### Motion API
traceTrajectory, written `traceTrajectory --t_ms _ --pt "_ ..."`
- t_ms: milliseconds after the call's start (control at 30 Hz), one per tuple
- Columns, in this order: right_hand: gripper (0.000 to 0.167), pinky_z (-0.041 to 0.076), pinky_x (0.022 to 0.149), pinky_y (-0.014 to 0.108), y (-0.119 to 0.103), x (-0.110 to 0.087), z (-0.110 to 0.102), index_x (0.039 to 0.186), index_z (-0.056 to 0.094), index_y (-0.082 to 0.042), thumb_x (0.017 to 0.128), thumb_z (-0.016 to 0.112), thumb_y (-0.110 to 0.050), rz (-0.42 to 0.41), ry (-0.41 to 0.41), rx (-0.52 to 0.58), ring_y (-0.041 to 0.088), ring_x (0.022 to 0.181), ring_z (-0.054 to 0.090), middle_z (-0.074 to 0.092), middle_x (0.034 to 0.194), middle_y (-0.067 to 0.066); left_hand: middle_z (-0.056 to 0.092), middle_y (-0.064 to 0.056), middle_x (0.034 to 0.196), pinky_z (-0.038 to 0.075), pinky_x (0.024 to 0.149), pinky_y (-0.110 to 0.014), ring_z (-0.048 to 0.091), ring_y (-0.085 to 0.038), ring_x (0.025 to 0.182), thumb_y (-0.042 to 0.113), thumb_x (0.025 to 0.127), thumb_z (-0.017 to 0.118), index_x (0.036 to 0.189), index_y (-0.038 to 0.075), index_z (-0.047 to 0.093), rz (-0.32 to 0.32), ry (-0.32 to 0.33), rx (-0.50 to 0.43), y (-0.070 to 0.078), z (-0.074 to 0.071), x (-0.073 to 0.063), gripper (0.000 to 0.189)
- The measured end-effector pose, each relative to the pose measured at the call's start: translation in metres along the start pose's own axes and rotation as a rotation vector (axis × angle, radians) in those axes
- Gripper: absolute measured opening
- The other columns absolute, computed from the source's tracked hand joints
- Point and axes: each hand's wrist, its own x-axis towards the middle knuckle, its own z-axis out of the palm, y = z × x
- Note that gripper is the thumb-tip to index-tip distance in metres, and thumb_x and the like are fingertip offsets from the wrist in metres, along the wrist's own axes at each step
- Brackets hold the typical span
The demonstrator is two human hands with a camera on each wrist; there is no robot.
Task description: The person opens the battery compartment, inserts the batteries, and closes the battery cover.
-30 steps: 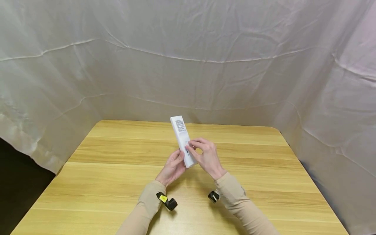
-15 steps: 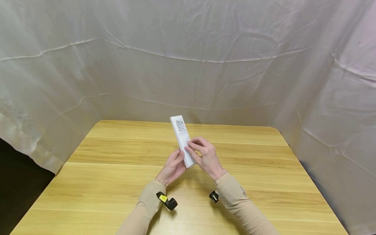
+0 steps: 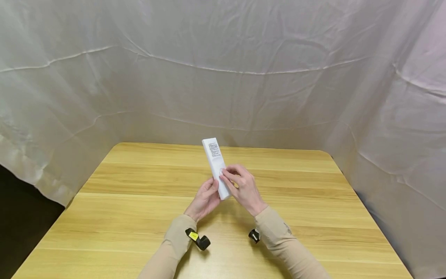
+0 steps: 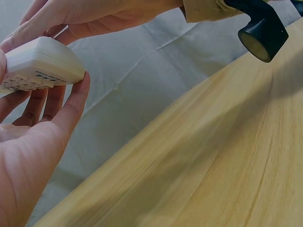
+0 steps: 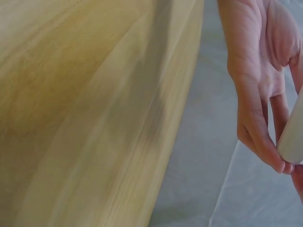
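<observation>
A white remote control (image 3: 216,164), its printed back facing up, is held at a slant over the wooden table. My left hand (image 3: 204,198) grips its lower part, thumb along the near side and fingers underneath. The remote's keys face down over those fingers in the left wrist view, where one end of the remote (image 4: 52,59) shows. My right hand (image 3: 245,188) reaches in from the right, bent thumb and index fingertip pinching close together at the battery cover (image 3: 224,190) on the back. Those right fingertips are hidden behind the remote in the left wrist view.
A wooden table (image 3: 139,217) lies beneath both hands. Pale cloth (image 3: 223,97) hangs behind it and along the sides. Each wrist wears a small black camera, the left one (image 3: 202,242) with a yellow label and the right one (image 3: 254,235) without.
A dark gap on the remote's back below my right fingertips, seen a second ago, no longer shows. My right hand has shifted slightly; the left hand and remote stay nearly still.
</observation>
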Motion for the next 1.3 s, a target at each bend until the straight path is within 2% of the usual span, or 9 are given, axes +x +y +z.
traceTrajectory --t_ms 233,667,1100,1300 --pt "0.025 0.062 0.072 0.031 0.0 -0.0015 -0.0005 0.107 0.077 0.0 0.082 0.079 -0.002 -0.01 -0.006 -0.012 0.023 0.086 0.068 0.07 0.101 0.013 0.057 0.005 0.136 0.05 0.108 -0.027 0.056 -0.009 0.123 0.026 0.108 0.039 0.144 0.015 0.043 0.002 -0.012 0.001 0.0 -0.0006 0.001 0.037" --pt "0.026 0.062 0.075 0.034 -0.0025 -0.003 -0.0004 0.111 0.075 0.003 0.085 0.077 -0.004 -0.029 -0.051 -0.076 0.024 0.089 0.067 0.067 0.104 0.013 0.057 0.005 0.138 0.05 0.107 -0.025 0.056 -0.009 0.121 0.028 0.107 0.043 0.143 0.017 0.046 0.007 -0.009 -0.007 -0.0007 -0.0001 0.001 0.038" --pt "0.026 0.061 0.074 0.037 -0.0017 -0.0033 -0.0004 0.112 0.074 0.003 0.086 0.076 -0.002 -0.029 -0.066 -0.075 0.025 0.091 0.066 0.066 0.104 0.014 0.056 0.004 0.139 0.049 0.107 -0.024 0.055 -0.009 0.121 0.028 0.107 0.043 0.144 0.016 0.046 0.011 -0.007 -0.001 -0.0007 0.0008 0.0017 0.039" --pt "0.026 0.062 0.077 0.036 -0.0023 -0.0031 -0.0006 0.114 0.074 0.002 0.089 0.074 -0.005 -0.01 -0.09 -0.073 0.026 0.094 0.066 0.066 0.106 0.014 0.057 0.004 0.135 0.05 0.106 -0.024 0.056 -0.009 0.12 0.027 0.107 0.042 0.141 0.016 0.048 0.013 -0.001 0.007 -0.0011 -0.0002 0.0015 0.036"
